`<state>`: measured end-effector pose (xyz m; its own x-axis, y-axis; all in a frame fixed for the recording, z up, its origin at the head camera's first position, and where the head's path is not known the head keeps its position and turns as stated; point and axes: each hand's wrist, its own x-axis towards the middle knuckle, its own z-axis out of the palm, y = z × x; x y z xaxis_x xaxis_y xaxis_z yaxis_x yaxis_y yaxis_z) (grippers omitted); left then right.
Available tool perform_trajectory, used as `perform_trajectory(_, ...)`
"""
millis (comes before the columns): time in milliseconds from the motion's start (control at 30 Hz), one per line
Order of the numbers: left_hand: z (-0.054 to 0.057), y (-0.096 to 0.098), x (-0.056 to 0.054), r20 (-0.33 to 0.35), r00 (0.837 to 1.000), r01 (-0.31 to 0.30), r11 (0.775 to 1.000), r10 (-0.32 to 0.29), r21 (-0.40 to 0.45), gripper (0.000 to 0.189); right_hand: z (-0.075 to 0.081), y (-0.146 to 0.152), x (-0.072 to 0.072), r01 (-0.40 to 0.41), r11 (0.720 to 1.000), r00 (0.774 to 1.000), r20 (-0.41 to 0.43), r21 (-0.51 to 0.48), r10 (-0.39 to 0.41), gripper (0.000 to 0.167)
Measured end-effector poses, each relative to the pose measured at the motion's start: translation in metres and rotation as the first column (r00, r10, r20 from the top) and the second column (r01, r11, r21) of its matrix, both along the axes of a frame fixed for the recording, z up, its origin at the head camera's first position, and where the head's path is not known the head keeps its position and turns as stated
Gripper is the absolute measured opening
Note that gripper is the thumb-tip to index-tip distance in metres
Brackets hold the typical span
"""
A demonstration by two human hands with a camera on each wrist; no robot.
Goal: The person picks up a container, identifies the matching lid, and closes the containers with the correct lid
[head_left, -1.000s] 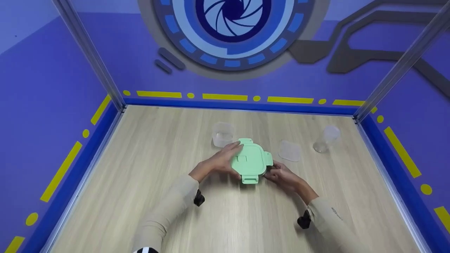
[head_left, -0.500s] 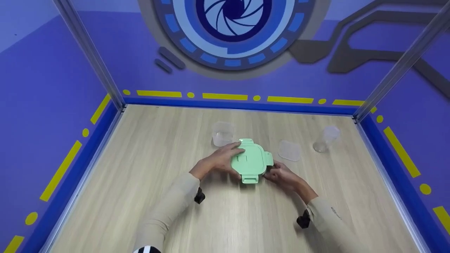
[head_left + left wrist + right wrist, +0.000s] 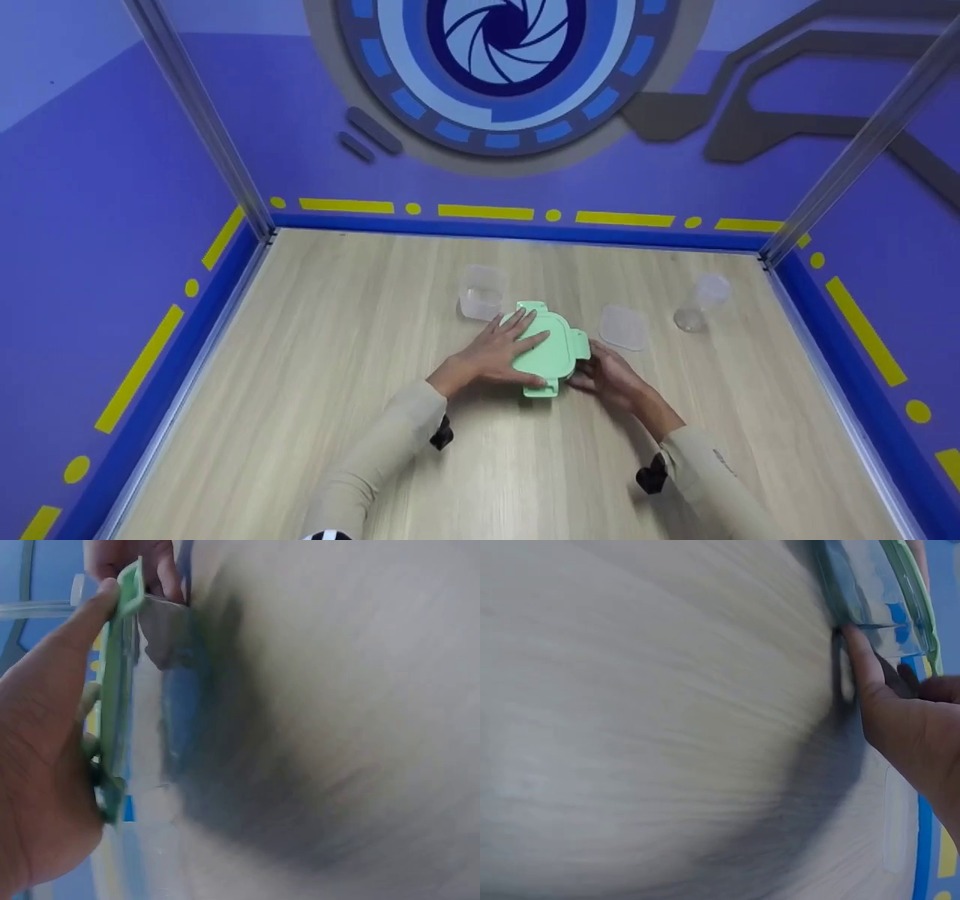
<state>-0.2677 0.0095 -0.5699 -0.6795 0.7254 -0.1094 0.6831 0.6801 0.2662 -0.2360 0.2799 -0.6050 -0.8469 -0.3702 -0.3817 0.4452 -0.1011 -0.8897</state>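
A glass food container (image 3: 864,592) with a light green lid (image 3: 555,351) sits on the table. My left hand (image 3: 501,356) lies on top of the lid with fingers spread. In the left wrist view, its thumb reaches along the edge of the lid near a side clasp. My right hand (image 3: 613,376) is at the container's right side, beside the right clasp (image 3: 581,344). Its thumb touches the lower corner of the glass in the right wrist view, while its other fingers are partly hidden behind the hand.
Behind the container stands a clear plastic box (image 3: 481,294). A translucent flat lid (image 3: 623,327) lies to the right, and farther right is a clear cup-like vessel (image 3: 700,302). Blue panels (image 3: 480,180) border the wooden table (image 3: 337,315) at the back and sides.
My left hand has slid from the lid's left edge onto its top and spread its fingers. My right hand's fingers have loosened at the container's side. The head view has shifted slightly.
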Motion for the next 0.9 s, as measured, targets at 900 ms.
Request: perform_trajectory(900, -0.016, -0.002, 0.004, -0.104, 0.995, 0.001, 1.0, -0.003, -0.019, 0.096, 0.057, -0.028, -0.013, -0.06, 0.617, 0.946, -0.153, 0.785, 0.286, 0.051)
